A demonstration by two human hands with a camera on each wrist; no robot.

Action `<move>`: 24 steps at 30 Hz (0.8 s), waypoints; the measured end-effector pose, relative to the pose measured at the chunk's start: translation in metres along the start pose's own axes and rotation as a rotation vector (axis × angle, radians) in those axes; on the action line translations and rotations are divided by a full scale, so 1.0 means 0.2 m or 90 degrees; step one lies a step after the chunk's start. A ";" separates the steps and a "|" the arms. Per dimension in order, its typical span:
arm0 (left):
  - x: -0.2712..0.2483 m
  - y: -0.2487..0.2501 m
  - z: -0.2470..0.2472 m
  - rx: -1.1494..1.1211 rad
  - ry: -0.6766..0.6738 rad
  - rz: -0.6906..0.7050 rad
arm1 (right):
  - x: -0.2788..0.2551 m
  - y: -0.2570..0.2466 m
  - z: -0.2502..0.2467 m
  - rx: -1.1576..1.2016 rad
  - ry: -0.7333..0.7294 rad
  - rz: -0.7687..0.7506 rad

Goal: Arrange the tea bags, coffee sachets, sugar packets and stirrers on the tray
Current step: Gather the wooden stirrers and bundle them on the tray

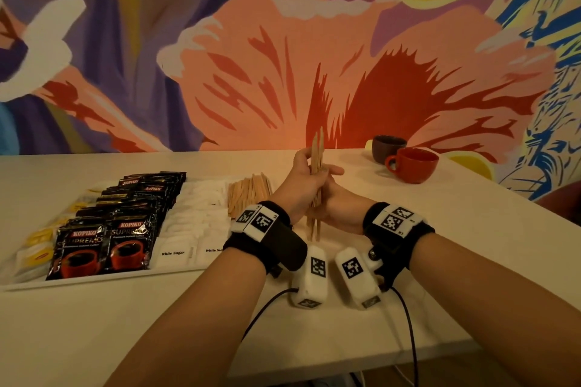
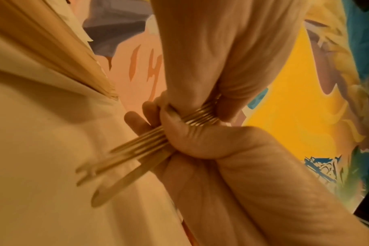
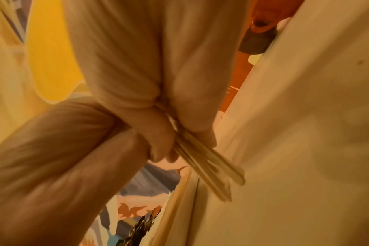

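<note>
On the white table [image 1: 440,229], at the far left, a white tray [image 1: 103,282] holds its rows: yellow-tagged tea bags [image 1: 39,245] along the left edge, then black Kopiko coffee sachets [image 1: 125,217] overlapping in two rows, then white sugar packets [image 1: 195,217] marked "White Sugar", and at the tray's right end a heap of loose wooden stirrers [image 1: 248,193]. Just right of the tray, above the table, both hands meet around a bundle of stirrers [image 1: 317,185] held upright, its lower ends near the tabletop; whether they touch it cannot be told. The left hand [image 1: 298,188] has its fingers curled round the bundle, and in the left wrist view the bundle [image 2: 141,149] fans out below the fist with its ends uneven. The right hand [image 1: 338,204] clasps the same bundle from the other side, thumb extended forward; the right wrist view shows its fingers [image 3: 164,133] wrapped over the sticks. Both wrists wear black bands with white marker blocks. Farther right, near the painted wall, stand a dark cup [image 1: 388,148] and, just in front of it, a red cup [image 1: 413,164].
</note>
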State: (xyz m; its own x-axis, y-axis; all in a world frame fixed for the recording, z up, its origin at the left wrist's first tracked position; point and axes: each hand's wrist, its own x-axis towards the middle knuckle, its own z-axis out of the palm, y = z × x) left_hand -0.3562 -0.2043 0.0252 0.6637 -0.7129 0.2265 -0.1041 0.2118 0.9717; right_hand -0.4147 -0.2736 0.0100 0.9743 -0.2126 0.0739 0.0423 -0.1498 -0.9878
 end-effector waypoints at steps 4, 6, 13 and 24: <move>-0.01 0.02 0.00 0.022 0.006 0.033 | 0.02 -0.01 0.02 -0.078 0.033 -0.053; -0.02 0.06 0.00 0.054 0.013 0.075 | 0.02 -0.03 0.01 -0.079 0.044 -0.073; -0.02 0.14 -0.03 0.119 0.026 0.236 | 0.03 -0.04 -0.02 -0.174 -0.056 -0.016; -0.01 0.12 -0.03 0.137 0.050 0.268 | 0.06 -0.10 -0.01 -0.185 0.007 -0.005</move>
State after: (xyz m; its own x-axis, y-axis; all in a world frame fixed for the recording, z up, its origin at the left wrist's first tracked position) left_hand -0.3558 -0.1927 0.0476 0.5836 -0.5403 0.6062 -0.5214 0.3230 0.7898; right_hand -0.4035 -0.2750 0.0318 0.9718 -0.2203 0.0843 -0.0168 -0.4208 -0.9070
